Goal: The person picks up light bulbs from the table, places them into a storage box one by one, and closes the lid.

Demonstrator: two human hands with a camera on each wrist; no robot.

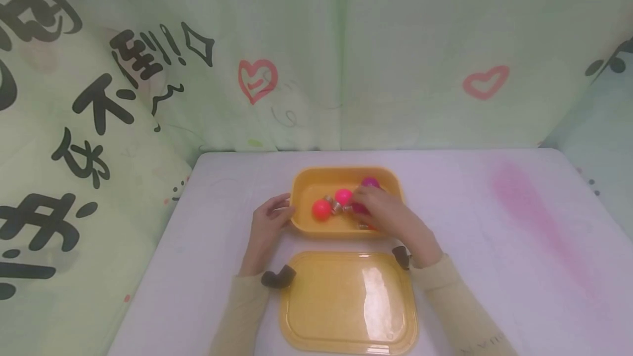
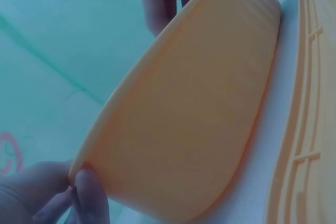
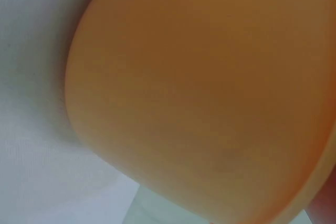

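A yellow plastic box [image 1: 309, 180] stands on the table with several small coloured light bulbs with silvery screw bases inside. A red bulb [image 1: 321, 210] and a pink bulb [image 1: 343, 196] lie left of centre; a purple bulb [image 1: 370, 182] is near the back right. My left hand [image 1: 269, 224] pinches the box's left rim between thumb and fingers, as the left wrist view confirms. My right hand [image 1: 388, 213] reaches over the right side into the box, its fingers at a magenta bulb [image 1: 360, 209]. Its fingertips are partly hidden, so whether they grip that bulb is unclear.
A yellow lid [image 1: 341, 301] lies flat in front of the box, between the forearms. The white table [image 1: 475, 224] has a pink stain on the right. Pale green curtains [image 1: 395, 59] with drawings hang behind and at the left.
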